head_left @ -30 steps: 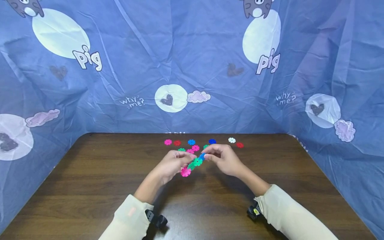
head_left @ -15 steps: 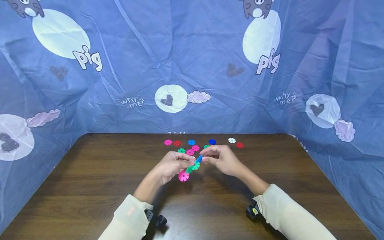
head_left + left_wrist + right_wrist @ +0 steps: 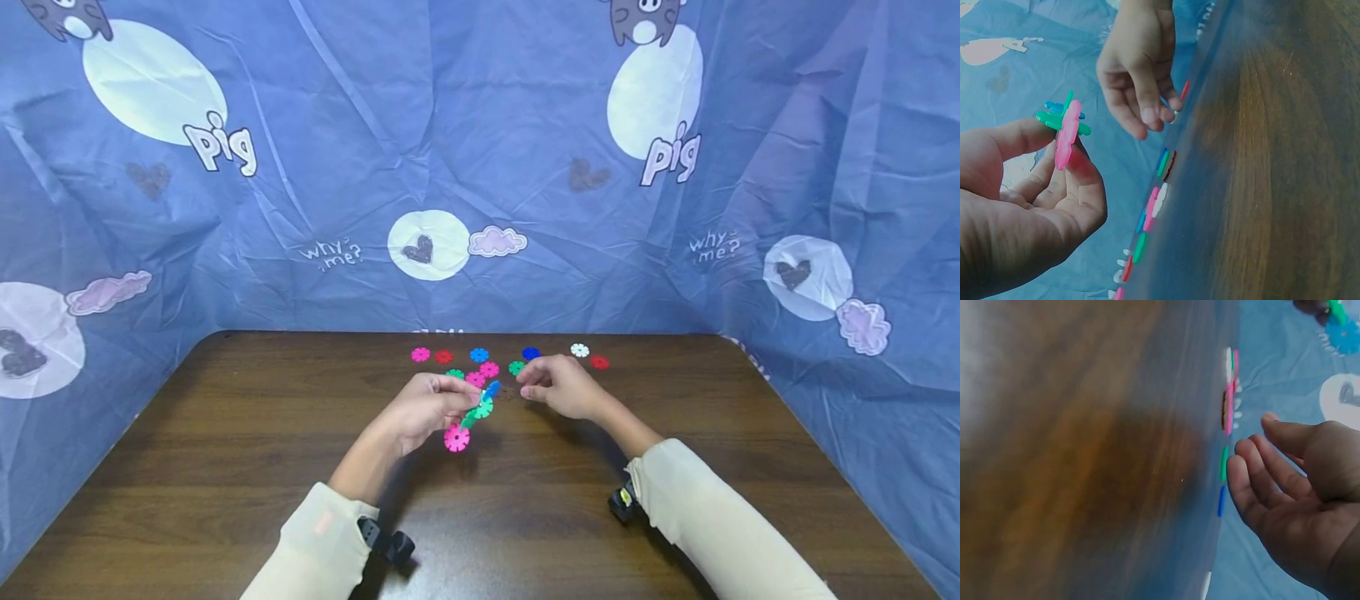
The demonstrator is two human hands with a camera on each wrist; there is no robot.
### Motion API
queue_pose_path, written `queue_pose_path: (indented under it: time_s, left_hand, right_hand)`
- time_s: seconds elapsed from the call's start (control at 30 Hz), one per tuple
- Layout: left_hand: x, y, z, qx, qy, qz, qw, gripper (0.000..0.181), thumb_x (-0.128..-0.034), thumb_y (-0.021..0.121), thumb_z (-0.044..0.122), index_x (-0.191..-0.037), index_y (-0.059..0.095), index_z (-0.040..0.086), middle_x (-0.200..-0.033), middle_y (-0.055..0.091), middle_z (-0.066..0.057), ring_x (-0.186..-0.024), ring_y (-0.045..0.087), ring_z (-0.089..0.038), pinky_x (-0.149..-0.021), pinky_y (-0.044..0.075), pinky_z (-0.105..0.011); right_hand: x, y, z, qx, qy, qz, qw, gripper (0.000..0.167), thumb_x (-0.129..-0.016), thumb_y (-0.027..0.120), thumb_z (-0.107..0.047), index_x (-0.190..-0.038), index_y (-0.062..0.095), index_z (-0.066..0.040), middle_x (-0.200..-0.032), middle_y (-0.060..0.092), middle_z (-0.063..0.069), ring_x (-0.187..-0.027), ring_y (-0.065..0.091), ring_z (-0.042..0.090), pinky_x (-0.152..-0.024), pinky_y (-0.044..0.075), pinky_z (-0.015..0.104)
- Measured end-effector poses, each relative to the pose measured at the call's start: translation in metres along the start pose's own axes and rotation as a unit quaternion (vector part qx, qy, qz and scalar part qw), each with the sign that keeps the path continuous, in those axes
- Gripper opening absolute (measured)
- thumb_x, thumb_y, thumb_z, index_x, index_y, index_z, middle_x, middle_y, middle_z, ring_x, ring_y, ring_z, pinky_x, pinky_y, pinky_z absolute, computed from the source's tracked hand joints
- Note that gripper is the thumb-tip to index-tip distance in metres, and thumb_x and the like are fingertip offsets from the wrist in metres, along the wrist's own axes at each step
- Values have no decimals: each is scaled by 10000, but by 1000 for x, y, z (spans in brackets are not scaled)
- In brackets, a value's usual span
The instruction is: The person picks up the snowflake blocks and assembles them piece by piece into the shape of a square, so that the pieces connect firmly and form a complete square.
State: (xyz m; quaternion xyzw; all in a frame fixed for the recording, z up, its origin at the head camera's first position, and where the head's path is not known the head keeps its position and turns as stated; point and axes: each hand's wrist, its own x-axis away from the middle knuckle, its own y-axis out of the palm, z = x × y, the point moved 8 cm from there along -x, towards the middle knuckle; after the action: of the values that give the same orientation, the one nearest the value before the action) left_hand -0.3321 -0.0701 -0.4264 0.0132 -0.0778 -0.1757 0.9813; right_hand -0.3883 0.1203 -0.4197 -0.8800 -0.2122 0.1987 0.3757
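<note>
My left hand [image 3: 426, 410] pinches a chain of interlocking snowflake discs between thumb and fingers, held above the table. The chain runs from a pink disc [image 3: 457, 438] at the near end through green discs [image 3: 484, 408] to a blue disc [image 3: 492, 389] at the far end. In the left wrist view the pink disc [image 3: 1067, 134] is seen nearly edge-on, hiding much of the chain. My right hand [image 3: 564, 387] is apart from the chain, its fingers loosely bent with nothing between them. A brown disc [image 3: 506, 393] and a green disc [image 3: 516, 367] lie close to its fingertips.
Loose discs lie towards the table's far edge: pink [image 3: 421, 355], red [image 3: 444, 357], light blue [image 3: 479, 355], dark blue [image 3: 531, 353], white [image 3: 580, 350] and several more. A blue printed cloth [image 3: 480, 167] hangs behind the brown wooden table [image 3: 225, 467].
My right hand has let go of the blue disc and moved away to the right. The blue disc stays on the chain, which my left hand has lowered slightly towards me.
</note>
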Motion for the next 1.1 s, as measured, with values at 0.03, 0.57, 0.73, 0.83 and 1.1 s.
queue_pose_path:
  time_s: [0.03,0.57,0.73,0.83,1.1]
  left_hand:
    - [0,-1,0,12,-2,13,10000,235,-937,647,12,-1139,679,-106,-884,717,-19,-789,652,-115,-737,548,-259]
    - [1,-7,2,59,-7,141,9999,210,-945,643,14,-1119,677,-98,-859,701,-15,-771,637,-137,-701,535,-252]
    - [1,-5,2,39,-6,111,9999,225,-943,640,11,-1133,672,-104,-863,704,-12,-777,639,-126,-701,535,-249]
    - [1,-4,1,32,-53,137,9999,233,-942,646,15,-1144,671,-99,-875,709,-9,-790,645,-119,-714,541,-249]
    - [0,-1,-1,-72,-18,54,10000,239,-953,647,14,-1149,658,-122,-869,709,-14,-779,643,-113,-714,544,-248]
  right_hand:
    - [-3,2,2,111,43,-71,9999,156,-916,767,-80,-1048,737,-4,-882,725,6,-799,659,113,-754,555,308]
    - [-33,26,11,392,689,-823,9935,215,-856,828,-98,-948,640,-46,-868,622,24,-855,577,152,-801,500,305]
    - [-24,21,15,-699,930,-683,9909,149,-886,662,95,-980,586,9,-805,591,64,-762,564,156,-680,462,264]
    - [-18,16,14,-1360,1048,-496,9839,146,-914,596,125,-1033,600,42,-812,627,98,-739,594,173,-654,493,273]
    - [-6,1,-4,-2278,858,43,9699,176,-960,658,27,-1125,636,85,-960,698,218,-822,682,234,-786,608,426]
